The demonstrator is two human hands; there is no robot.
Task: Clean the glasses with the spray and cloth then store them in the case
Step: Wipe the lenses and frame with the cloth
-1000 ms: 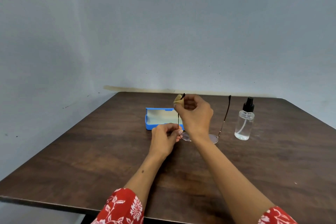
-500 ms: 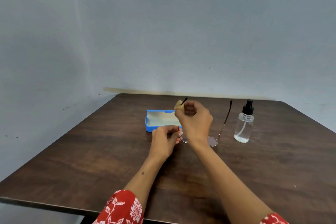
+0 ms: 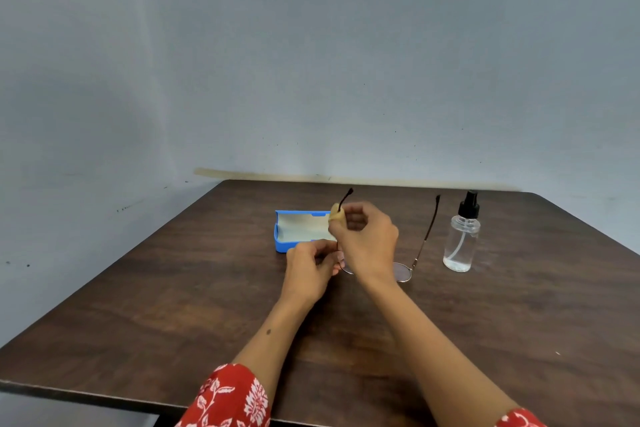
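Mid-table | left hand [image 3: 310, 269] pinches glasses [image 3: 403, 271] | right hand [image 3: 363, 239] pinches cloth [image 3: 336, 213] on temple | case [image 3: 282, 246] behind

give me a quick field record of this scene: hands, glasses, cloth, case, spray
left hand: holds the glasses at the frame's left end
right hand: pinches the cloth around one temple arm
glasses: lenses down near the table, arms pointing up
cloth: small, yellowish, bunched in the right hand
case: blue, open, behind the hands
spray: upright, right of the glasses, untouched
table: dark wood
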